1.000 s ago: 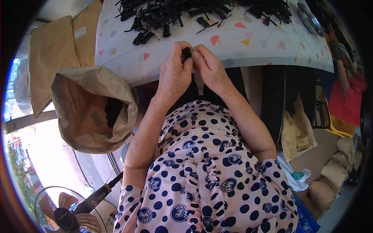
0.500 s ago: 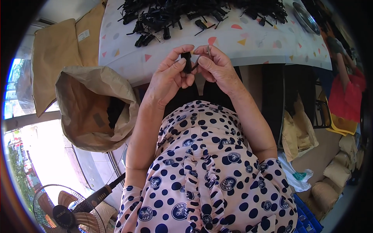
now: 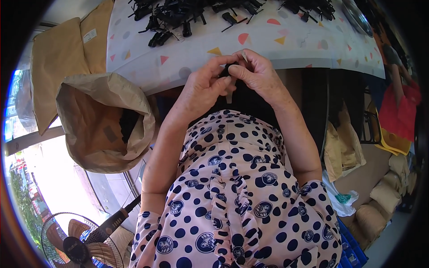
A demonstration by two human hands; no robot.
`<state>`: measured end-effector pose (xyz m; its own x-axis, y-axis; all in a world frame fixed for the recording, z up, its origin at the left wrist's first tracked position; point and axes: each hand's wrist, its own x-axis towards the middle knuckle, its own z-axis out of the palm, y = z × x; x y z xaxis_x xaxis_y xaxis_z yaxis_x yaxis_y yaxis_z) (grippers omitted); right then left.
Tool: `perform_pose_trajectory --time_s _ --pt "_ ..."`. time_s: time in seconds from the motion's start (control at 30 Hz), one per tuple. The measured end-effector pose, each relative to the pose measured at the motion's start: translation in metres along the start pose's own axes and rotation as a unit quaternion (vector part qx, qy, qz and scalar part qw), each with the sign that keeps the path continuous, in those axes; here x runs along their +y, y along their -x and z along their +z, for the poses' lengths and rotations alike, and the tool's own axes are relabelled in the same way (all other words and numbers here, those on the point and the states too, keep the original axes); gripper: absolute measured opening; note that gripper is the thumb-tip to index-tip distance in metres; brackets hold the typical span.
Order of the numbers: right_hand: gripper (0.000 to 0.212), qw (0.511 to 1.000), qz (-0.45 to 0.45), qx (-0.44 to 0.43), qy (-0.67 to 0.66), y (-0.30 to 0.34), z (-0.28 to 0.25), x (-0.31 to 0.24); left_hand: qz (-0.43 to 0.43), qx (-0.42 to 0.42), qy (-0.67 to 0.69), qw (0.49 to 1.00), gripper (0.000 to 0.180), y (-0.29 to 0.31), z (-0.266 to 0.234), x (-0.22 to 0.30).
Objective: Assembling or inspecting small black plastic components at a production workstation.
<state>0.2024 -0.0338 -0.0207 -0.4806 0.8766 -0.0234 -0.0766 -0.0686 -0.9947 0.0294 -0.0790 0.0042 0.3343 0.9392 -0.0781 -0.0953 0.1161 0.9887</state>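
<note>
The small black plastic part [image 3: 227, 70] is held between 2 hands, mostly covered by fingers. It is pinched by the left hand [image 3: 203, 85]; by the right hand [image 3: 262, 80], whose thumb tip is set against the part, a thin grey sliver [image 3: 244, 56] is gripped. The near edge of the patterned tablecloth [image 3: 134, 58] is overlapped by both hands. Bare cloth is left before the black plastic pile [image 3: 178, 14]; the open brown paper sack [image 3: 111, 89] is placed well leftward.
</note>
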Motion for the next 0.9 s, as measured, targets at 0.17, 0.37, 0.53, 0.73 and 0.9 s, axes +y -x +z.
perform_pose_trajectory --time_s 0.17,0.37,0.53,0.73,0.9 --pt "0.032 0.997 -0.026 0.065 -0.034 0.011 0.018 -0.001 0.076 0.087 -0.213 0.970 0.038 0.000 0.007 -0.007" --pt "0.043 0.996 -0.003 0.046 -0.073 0.023 0.033 -0.006 0.111 0.171 -0.157 0.966 0.030 -0.002 0.009 -0.022" --pt "0.037 0.994 0.002 0.053 -0.092 0.019 0.035 -0.003 0.117 0.166 -0.147 0.968 0.030 -0.003 0.011 -0.022" --pt "0.038 0.993 0.014 0.077 -0.089 0.015 0.040 -0.002 0.131 0.177 -0.183 0.958 0.032 -0.002 0.015 -0.019" --pt "0.037 0.993 0.013 0.075 -0.090 0.017 0.039 0.000 0.140 0.178 -0.190 0.955 0.034 -0.002 0.017 -0.019"
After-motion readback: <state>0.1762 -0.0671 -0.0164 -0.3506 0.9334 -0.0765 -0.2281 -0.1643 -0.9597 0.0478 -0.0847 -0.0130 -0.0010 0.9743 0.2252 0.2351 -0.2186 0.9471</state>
